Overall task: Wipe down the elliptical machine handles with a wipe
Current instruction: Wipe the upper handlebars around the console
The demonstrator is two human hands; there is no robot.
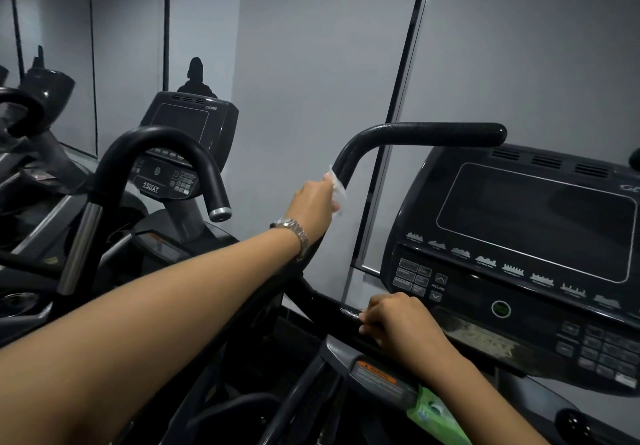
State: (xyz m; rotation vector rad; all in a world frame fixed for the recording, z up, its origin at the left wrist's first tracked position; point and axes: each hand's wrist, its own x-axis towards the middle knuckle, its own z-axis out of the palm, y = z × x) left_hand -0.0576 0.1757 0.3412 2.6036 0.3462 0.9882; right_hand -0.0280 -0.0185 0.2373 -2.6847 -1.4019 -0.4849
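The elliptical's black left handle point(415, 135) rises from below and bends right above the console. My left hand point(313, 207), with a metal watch on the wrist, is wrapped around its upright part and presses a white wipe point(337, 186) against it. My right hand point(398, 323) is closed around the lower black grip bar point(341, 313) in front of the console. A green pack of wipes point(433, 417) lies on the machine under my right forearm.
The console point(533, 223) with its dark screen and buttons fills the right side. A second machine point(187, 140) with a curved black handle point(162, 147) stands to the left. Grey wall panels and a mirror lie behind.
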